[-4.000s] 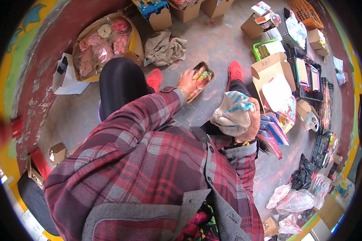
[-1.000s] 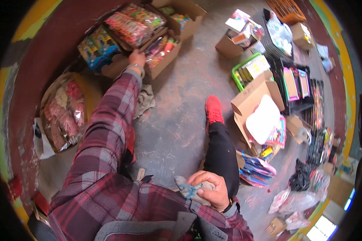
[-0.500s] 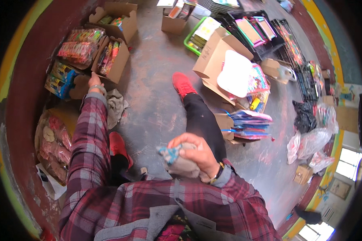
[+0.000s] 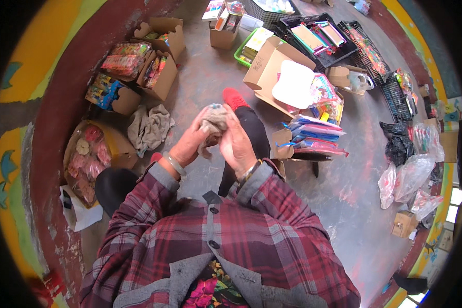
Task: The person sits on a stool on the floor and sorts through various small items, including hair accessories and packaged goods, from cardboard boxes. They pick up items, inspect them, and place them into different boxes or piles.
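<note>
A crumpled grey-beige cloth (image 4: 213, 123) is pressed between my two hands in front of my body. My left hand (image 4: 191, 141) wraps it from the left, a pale bangle on the wrist. From the right, my right hand (image 4: 237, 142) lies against it with the fingers together and pointing away from me. One end of the cloth hangs down between the palms. On the floor left of my hands lies a larger rumpled grey cloth (image 4: 150, 127), untouched.
Cardboard boxes of colourful packets (image 4: 159, 77) stand along the left wall, near an open box of pink bagged goods (image 4: 90, 159). To the right are a large open carton (image 4: 262, 69), a stack of blue packages (image 4: 318, 136), black crates (image 4: 359, 54) and plastic bags (image 4: 413, 174).
My left hand has left the boxes at the left and come to the middle, onto the cloth. My right hand has moved forward with the cloth.
</note>
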The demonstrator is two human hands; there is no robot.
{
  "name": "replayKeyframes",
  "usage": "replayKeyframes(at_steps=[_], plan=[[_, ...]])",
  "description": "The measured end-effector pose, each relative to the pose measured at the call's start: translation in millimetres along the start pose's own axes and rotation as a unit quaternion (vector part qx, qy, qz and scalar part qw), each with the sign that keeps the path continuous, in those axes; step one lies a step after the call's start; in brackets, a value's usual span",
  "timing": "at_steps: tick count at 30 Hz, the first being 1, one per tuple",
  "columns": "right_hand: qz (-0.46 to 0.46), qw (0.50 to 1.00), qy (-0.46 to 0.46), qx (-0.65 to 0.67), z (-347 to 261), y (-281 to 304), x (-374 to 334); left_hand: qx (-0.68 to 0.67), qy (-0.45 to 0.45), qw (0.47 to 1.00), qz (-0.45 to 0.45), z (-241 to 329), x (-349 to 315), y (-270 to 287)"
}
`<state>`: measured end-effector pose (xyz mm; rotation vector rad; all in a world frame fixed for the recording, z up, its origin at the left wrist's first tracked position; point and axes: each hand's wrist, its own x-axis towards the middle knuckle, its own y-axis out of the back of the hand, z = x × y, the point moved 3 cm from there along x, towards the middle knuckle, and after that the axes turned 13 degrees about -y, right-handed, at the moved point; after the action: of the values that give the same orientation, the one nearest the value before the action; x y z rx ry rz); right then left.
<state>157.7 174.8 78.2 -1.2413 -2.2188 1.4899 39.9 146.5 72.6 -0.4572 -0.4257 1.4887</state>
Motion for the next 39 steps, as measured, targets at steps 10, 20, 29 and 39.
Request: replayKeyframes(at_steps=[10, 20, 29, 39], plan=[[0.045, 0.926, 0.088, -0.364, -136.4, 31.2, -142.8, -0.133, -0.063, 0.969, 0.200, 62.3, -71.5, 62.2], [0.453, 0.793, -0.104, -0.394, -50.5, 299.6, -279.0, -0.183, -0.169, 0.959, 0.133, 107.5, -99.9, 60.3], [0.494, 0.518, -0.217, -0.663, 21.4, 348.5, -236.9, -0.191, -0.062, 0.974, 0.108, 83.6, -75.0, 37.3], [0.432, 0.429, -0.253, -0.752, -2.7, 359.3, -296.1, -0.186, -0.018, 0.971, 0.152, 43.7, -56.4, 44.3]])
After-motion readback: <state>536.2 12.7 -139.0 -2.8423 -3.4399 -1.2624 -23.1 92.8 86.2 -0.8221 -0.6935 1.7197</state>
